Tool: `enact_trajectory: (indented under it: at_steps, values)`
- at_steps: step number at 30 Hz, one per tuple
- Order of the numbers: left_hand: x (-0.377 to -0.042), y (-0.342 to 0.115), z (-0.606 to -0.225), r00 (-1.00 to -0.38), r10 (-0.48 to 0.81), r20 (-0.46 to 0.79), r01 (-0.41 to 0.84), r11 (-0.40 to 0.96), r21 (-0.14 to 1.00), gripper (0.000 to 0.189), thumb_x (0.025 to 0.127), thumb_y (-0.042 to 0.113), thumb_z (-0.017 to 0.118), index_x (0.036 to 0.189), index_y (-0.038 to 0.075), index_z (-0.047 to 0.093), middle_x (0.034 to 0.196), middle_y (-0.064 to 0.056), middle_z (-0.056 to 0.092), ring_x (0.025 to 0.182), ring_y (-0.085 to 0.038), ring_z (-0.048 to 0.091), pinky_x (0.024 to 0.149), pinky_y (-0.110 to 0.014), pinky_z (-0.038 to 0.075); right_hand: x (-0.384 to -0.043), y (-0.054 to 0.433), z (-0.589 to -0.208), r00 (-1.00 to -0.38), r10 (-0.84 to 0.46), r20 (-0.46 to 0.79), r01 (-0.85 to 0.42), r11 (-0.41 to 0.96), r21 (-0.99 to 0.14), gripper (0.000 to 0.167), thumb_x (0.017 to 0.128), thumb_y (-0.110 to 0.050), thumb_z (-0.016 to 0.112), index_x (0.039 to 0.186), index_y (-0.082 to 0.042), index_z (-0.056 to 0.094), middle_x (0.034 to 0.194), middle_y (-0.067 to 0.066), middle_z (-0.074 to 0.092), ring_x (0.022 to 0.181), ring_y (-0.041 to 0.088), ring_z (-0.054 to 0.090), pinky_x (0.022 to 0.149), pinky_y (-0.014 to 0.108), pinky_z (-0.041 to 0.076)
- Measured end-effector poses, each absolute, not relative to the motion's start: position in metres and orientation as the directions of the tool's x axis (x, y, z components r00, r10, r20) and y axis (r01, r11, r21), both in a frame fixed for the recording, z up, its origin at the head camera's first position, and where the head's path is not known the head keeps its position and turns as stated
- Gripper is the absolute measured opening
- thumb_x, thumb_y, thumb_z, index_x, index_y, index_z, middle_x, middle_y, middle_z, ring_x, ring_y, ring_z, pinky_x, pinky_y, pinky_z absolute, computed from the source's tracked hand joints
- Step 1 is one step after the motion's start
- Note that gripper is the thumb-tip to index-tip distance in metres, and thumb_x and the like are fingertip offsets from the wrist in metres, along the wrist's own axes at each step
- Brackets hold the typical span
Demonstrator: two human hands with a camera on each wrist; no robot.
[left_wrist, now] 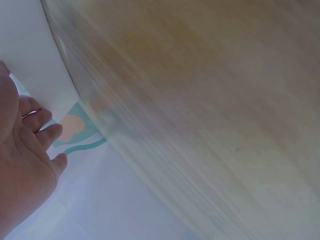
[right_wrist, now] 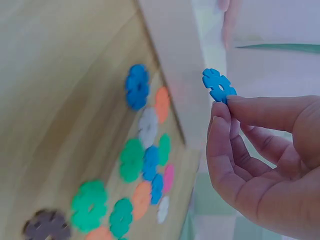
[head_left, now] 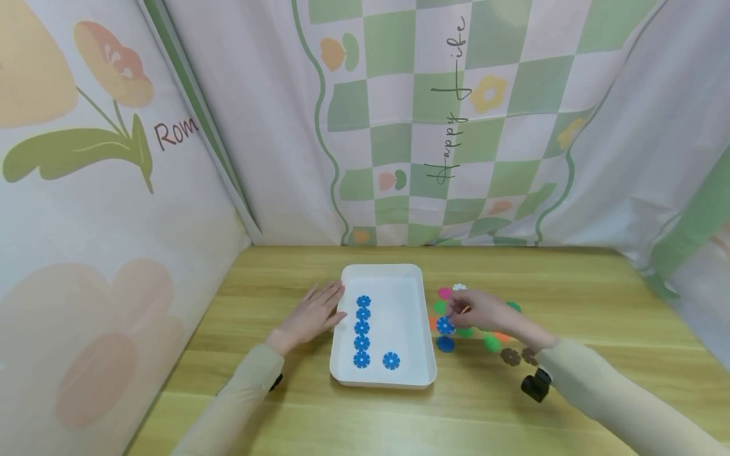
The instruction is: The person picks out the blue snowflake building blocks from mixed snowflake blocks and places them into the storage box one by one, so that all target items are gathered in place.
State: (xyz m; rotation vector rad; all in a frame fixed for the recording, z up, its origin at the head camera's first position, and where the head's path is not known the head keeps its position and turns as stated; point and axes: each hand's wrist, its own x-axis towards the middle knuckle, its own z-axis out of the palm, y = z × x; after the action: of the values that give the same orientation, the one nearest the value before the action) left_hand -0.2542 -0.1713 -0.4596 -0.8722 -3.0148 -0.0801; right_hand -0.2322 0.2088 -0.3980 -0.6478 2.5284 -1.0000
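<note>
Between thumb and fingertips my right hand [head_left: 476,309] pinches a blue snowflake disc [right_wrist: 218,85], held above the table just right of the white tray [head_left: 399,380]. My left hand [head_left: 313,313] lies with extended fingers against the tray's left rim. Inside the tray, several blue discs [head_left: 362,328] form a column along the left side. One more blue disc [head_left: 391,361] lies apart near the front right. Another blue disc [head_left: 445,344] is on the table beside the tray's right wall, below the right hand.
Loose discs in mixed colours spread over the table under and around the right hand: a pink disc [head_left: 444,293], a green disc [head_left: 492,343], a brown disc [head_left: 510,356] and others. A patterned curtain [head_left: 445,126] hangs behind the wooden table [head_left: 274,418].
</note>
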Motion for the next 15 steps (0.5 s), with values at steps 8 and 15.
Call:
enact_trajectory:
  at_steps: [8, 15]
  values:
    - [-0.254, -0.171, -0.46, -0.849, 0.528, 0.008, 0.528, 0.848, 0.048, 0.067, 0.106, 0.049, 0.035, 0.157, 0.006, 0.026, 0.165, -0.01, 0.025, 0.153, -0.027, 0.027, 0.126, -0.052, 0.02, -0.241, 0.173, -0.392, -0.824, -0.543, -0.162, -0.276, 0.634, -0.722, 0.004, 0.09, -0.008, 0.066, 0.092, -0.006, 0.064, 0.086, 0.005, 0.067, 0.076, 0.016, 0.061, 0.07, 0.036, 0.057]
    - [-0.254, -0.171, -0.46, -0.849, 0.529, 0.01, 0.529, 0.848, 0.046, 0.067, 0.106, 0.049, 0.036, 0.156, 0.006, 0.027, 0.165, -0.01, 0.025, 0.153, -0.027, 0.027, 0.126, -0.052, 0.02, -0.246, 0.14, -0.399, -0.813, -0.55, -0.191, -0.284, 0.66, -0.695, 0.003, 0.09, -0.006, 0.067, 0.09, -0.007, 0.065, 0.085, 0.005, 0.067, 0.072, 0.013, 0.061, 0.068, 0.029, 0.057]
